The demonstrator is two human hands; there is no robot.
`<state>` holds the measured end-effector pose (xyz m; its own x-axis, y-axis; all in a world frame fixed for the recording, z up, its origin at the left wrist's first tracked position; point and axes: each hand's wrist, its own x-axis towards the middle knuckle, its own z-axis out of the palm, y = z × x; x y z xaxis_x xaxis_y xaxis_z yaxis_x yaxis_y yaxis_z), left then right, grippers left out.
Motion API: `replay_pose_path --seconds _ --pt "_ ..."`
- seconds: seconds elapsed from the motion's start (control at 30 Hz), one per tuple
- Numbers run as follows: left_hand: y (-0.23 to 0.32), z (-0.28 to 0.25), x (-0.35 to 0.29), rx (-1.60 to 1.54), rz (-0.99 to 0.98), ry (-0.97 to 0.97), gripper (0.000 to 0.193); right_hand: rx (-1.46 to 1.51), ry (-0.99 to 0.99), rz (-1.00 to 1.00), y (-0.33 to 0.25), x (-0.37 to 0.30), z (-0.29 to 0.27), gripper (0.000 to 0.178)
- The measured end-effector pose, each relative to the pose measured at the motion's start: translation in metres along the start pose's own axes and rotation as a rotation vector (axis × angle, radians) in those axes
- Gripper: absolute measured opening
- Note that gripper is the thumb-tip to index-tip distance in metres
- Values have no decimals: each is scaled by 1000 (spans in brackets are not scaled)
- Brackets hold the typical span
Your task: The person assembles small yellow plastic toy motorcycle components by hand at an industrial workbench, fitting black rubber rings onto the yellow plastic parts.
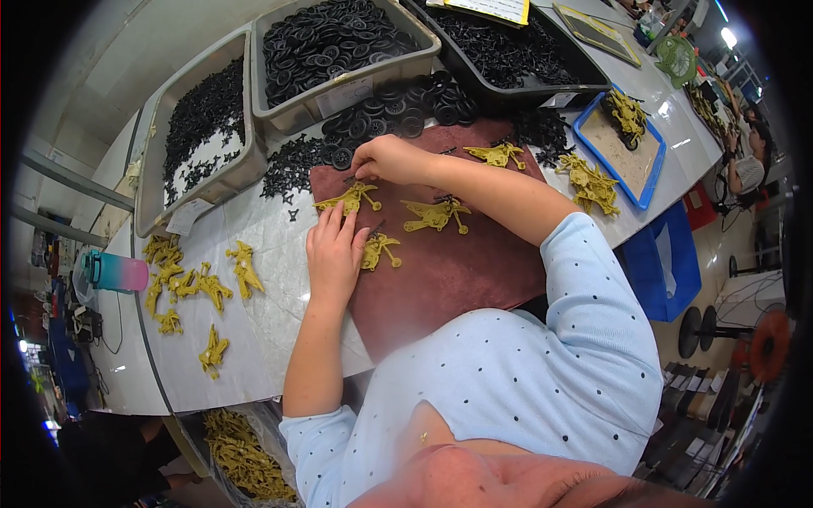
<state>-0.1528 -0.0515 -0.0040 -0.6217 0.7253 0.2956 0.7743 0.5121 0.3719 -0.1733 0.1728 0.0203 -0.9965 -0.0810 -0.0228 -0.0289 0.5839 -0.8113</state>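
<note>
My left hand (334, 254) lies flat on a dark red mat (449, 275), its fingers pressing a yellow plastic toy frame (349, 199). My right hand (385, 159) reaches over the frame's far end, fingers pinched on a small black part. Another yellow frame (379, 250) lies by my left thumb. A third one (436, 214) rests under my right forearm. Loose black wheels (398, 106) are heaped just beyond my right hand.
Grey bins (334, 42) of black wheels and parts stand at the back. Several yellow frames (195, 284) lie on the white table at left, beside a pink-teal bottle (114, 273). A blue tray (622, 140) with yellow pieces sits right. A bag of frames (241, 457) hangs below.
</note>
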Motion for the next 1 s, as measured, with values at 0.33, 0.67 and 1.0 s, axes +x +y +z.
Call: replay_pose_path --seconds 0.33,0.67,1.0 --pt "-6 5 3 -11 65 -17 40 -185 -70 -62 3 18 7 17" --pt "-5 5 3 -10 63 -6 39 -259 -9 33 10 26 19 18" --pt "-6 6 3 -11 56 -10 38 -268 -28 58 16 33 27 19"
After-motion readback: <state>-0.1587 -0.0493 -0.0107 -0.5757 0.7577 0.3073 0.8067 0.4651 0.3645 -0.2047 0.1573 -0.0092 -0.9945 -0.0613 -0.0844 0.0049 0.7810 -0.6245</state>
